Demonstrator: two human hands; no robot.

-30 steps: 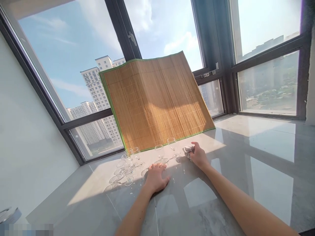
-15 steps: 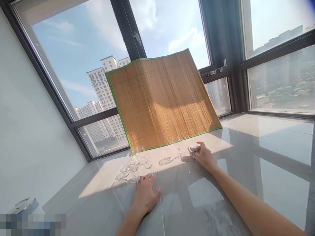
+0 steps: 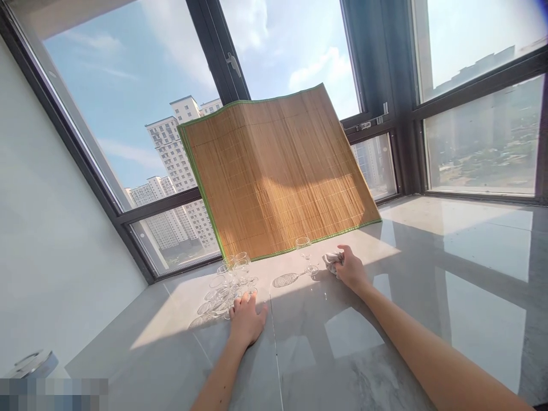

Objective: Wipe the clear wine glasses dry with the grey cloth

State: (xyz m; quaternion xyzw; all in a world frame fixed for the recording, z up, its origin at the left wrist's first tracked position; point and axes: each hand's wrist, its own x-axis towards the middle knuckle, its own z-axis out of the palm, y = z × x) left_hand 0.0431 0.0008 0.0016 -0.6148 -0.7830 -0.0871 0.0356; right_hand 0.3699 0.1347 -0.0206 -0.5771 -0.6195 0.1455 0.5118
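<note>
Here the left hand (image 3: 246,321) lies flat, fingers spread, on the grey stone counter (image 3: 385,342) at the near edge of a cluster of clear stemmed glasses (image 3: 229,281). Farther right, the right hand (image 3: 351,272) clenches a crumpled white cloth (image 3: 331,261) beside a lone upright glass (image 3: 303,250).

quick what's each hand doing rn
Left hand: open, palm down on the counter, beside the cluster of glasses.
Right hand: closed on a white cloth.

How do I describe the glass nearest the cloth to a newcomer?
Find the bamboo mat leaning against the window. Before its lower edge, one stemmed glass stands upright just left of the right hand gripping a white cloth. Unlike the glasses clustered by the left hand, it stands alone.
</note>
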